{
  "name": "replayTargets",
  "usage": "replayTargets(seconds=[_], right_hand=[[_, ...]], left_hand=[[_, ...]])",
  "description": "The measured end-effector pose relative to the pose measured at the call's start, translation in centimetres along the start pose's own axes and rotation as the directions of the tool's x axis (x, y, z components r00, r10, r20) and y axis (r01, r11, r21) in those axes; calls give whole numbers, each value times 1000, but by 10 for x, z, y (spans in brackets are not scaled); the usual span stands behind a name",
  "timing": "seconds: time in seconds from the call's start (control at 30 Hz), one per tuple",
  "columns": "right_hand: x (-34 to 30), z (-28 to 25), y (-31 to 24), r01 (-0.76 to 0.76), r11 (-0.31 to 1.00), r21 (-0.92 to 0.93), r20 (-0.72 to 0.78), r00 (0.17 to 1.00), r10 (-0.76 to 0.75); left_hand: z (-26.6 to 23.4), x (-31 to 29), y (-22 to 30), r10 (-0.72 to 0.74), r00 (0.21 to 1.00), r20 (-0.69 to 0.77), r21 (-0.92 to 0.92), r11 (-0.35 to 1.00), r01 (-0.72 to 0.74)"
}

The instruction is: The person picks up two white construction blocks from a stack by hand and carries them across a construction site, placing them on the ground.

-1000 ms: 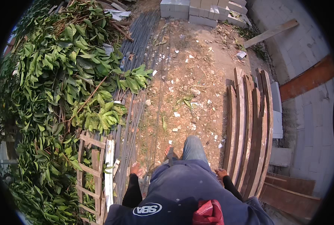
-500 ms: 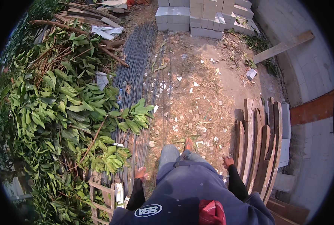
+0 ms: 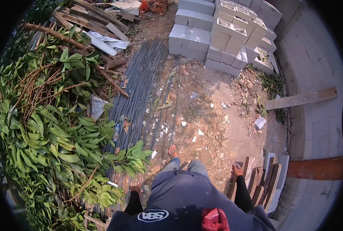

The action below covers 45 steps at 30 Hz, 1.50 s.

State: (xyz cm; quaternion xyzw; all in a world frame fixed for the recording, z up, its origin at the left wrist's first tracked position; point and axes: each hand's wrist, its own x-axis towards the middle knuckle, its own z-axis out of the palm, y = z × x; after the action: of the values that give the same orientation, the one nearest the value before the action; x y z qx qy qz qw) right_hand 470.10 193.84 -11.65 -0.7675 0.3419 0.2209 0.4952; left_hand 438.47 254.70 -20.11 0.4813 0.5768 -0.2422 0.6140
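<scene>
My left hand (image 3: 136, 188) hangs low beside my left hip, near the leafy cut branches (image 3: 79, 154) and the long steel bars (image 3: 135, 84). Its fingers are small and dark, so their pose is unclear; nothing shows in it. On the other side, my right hand (image 3: 237, 169) hangs with loosely bent fingers and no visible object in it. In the view it overlaps the edge of the stacked wooden planks (image 3: 256, 181); whether it touches them I cannot tell. One bare foot (image 3: 172, 151) is forward on the dirt.
Grey blocks (image 3: 189, 38) are stacked ahead. A board (image 3: 300, 99) leans against the block wall (image 3: 321, 131) at right. White fragments (image 3: 184, 123) litter the ground. Old timber (image 3: 90, 21) and a thick branch (image 3: 63, 37) lie at far left, with bricks (image 3: 158, 6) beyond.
I have stepped forward: blocks and bars appear nearer, and the planks have slid down the view. A different foot is forward. My left hand has moved back toward my body.
</scene>
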Motion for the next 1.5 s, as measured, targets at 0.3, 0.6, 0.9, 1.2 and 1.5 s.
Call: replayTargets(seconds=[0.3, 0.6, 0.9, 1.2, 1.5], right_hand=[[36, 114, 54, -464, 785, -411, 264, 764, 589], [332, 211, -380, -83, 971, -226, 215, 968, 133], [522, 259, -876, 573, 789, -224, 88, 818, -569], [592, 454, -887, 286, 845, -452, 214, 954, -209], [508, 561, -949, -290, 918, -269, 151, 929, 338]], left_hand=[[82, 31, 427, 381, 916, -129, -194, 896, -400], [185, 130, 686, 315, 949, 17, -27, 949, -314], [136, 176, 701, -128, 981, -147, -483, 875, 42], [108, 267, 930, -101, 991, -90, 7, 995, 102], [-19, 386, 1440, 247, 913, -323, -219, 920, -326]])
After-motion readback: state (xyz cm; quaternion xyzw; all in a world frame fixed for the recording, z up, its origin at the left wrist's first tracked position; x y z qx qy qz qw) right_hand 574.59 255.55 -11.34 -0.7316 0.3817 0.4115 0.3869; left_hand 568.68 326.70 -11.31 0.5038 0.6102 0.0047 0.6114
